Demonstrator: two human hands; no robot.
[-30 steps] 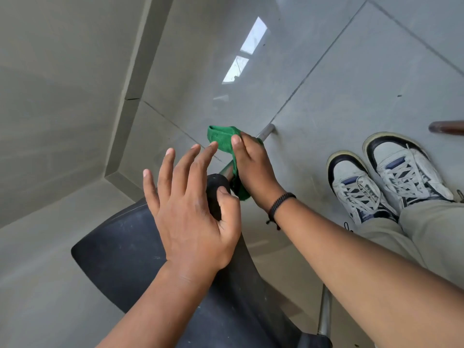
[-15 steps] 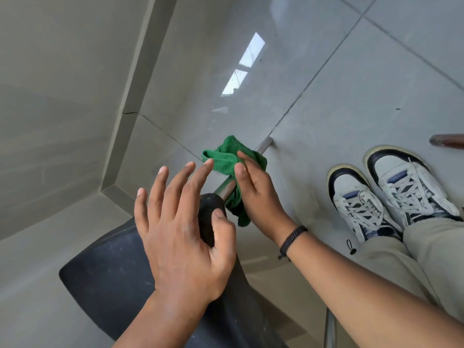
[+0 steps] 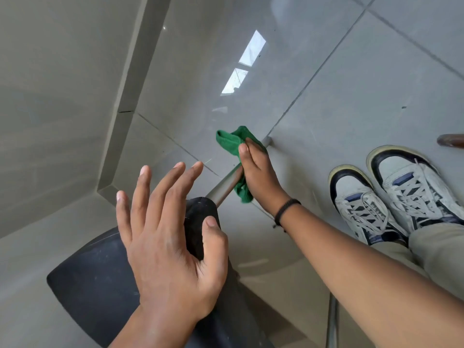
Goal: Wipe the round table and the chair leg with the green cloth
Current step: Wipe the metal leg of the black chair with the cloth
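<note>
while gripping the chair leg [image 3: 227, 185], right hand [image 3: 258, 175] closed around green cloth [image 3: 232, 143]

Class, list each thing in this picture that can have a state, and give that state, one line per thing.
green cloth: bunched, wrapped round the chair leg, held by the right hand
chair leg: slanting to the floor, part covered by the cloth
right hand: closed on the cloth
left hand: fingers spread, thumb pressed on the black chair
black chair: tipped, leg exposed
shoes: laced, flat on the floor
</note>
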